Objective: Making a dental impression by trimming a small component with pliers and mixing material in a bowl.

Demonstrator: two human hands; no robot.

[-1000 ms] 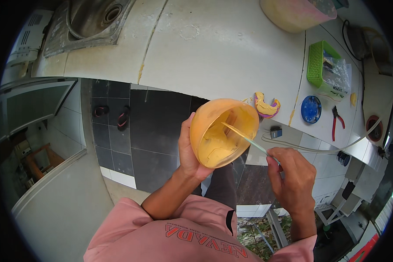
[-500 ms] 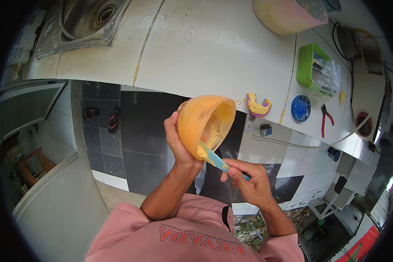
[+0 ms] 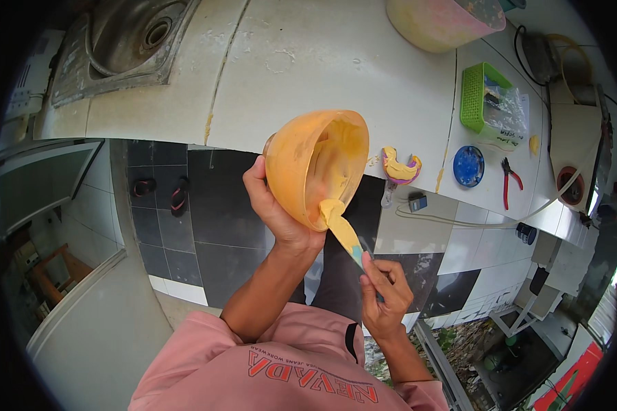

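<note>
From here, left hand's fingers (image 3: 255,179) mostly hidden behind bowl (image 3: 291,171); spatula (image 3: 343,234) handle mostly covered by right hand (image 3: 389,294). Pinkish tub (image 3: 439,26), sink (image 3: 127,51) cropped above.

Round orange bowl (image 3: 291,171) is tipped way over, mouth facing right, insides smeared with creamy yellow paste (image 3: 350,140). Flat teal spatula (image 3: 357,253) slants up to its lower rim, blade pretty caked.

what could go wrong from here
Yellow paste on the spatula might drop, since it is at the rim of the tilted bowl. The bowl could slip, as only the left hand grips it. The U-shaped, paste-filled tray might get knocked off, being at the counter's near edge.
</note>
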